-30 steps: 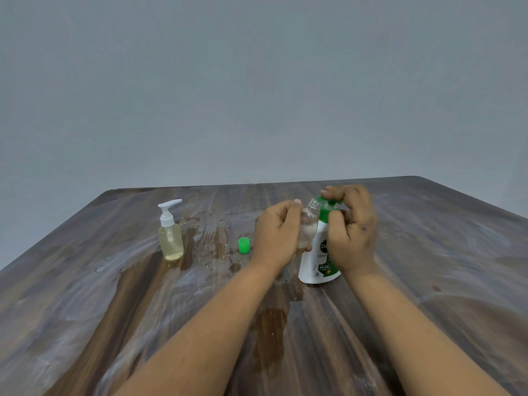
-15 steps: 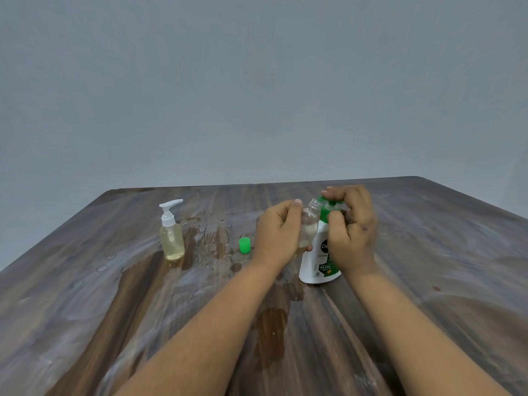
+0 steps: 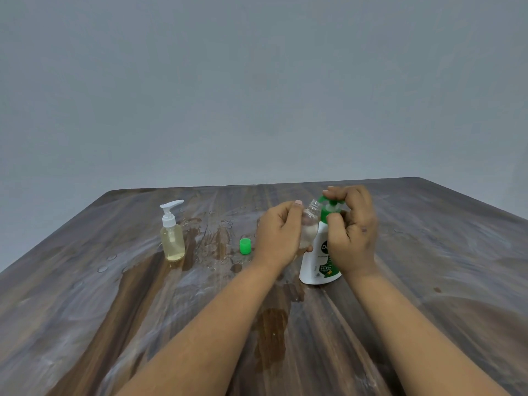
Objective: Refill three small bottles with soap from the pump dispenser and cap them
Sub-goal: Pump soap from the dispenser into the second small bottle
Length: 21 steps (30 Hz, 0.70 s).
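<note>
pump head [image 3: 328, 202] risen | left hand [image 3: 278, 234] grips clear bottle [image 3: 310, 227]

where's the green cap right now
In the head view the green cap stands on the wet table, just left of the left hand and right of the yellow pump bottle.

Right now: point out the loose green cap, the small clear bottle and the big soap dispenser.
green cap [image 3: 245, 246], head view, on its side wall.
small clear bottle [image 3: 310, 224], head view, on its shoulder below the neck.
soap dispenser [image 3: 317, 267], head view, on its white body.
</note>
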Tool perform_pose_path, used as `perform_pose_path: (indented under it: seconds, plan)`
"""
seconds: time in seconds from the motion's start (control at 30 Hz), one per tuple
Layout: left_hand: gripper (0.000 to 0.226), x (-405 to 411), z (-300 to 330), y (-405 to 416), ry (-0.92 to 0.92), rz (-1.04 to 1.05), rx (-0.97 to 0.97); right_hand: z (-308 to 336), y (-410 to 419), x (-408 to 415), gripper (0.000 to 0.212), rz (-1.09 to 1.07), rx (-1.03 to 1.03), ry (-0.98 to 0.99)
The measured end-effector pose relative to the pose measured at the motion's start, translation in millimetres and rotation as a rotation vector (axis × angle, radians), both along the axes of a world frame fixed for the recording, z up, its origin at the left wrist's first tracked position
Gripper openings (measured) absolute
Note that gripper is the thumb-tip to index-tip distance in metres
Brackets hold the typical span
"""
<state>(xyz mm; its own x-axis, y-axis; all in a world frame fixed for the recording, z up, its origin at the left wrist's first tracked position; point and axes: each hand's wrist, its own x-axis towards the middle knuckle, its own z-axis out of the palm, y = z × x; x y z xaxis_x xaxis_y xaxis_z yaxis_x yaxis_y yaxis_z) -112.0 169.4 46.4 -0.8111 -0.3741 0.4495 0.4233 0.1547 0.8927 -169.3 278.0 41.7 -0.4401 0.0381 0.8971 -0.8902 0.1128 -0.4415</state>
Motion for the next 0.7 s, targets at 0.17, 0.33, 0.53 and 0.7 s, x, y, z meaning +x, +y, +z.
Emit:
perform_pose_path:
  seconds: [0.17,0.33,0.53,0.7]
  plan:
    - [0.044,-1.2,-0.7,-0.8,-0.005,-0.008,0.014,-0.5,0.1,0.1,0.034,0.012,-0.01,0.012]
    - [0.042,-2.6,-2.1,-1.3,-0.006,-0.002,0.0,-0.7,-0.4,-1.3,0.029,-0.019,0.012,0.003]
    - [0.043,-3.1,-2.2,-1.1,-0.001,-0.002,0.0,-0.5,0.2,-0.4,0.035,0.017,-0.005,0.014]
    - [0.042,-4.0,-2.4,-1.1,-0.013,0.0,0.011,-0.1,0.2,-0.3,0.032,-0.005,-0.002,0.012]
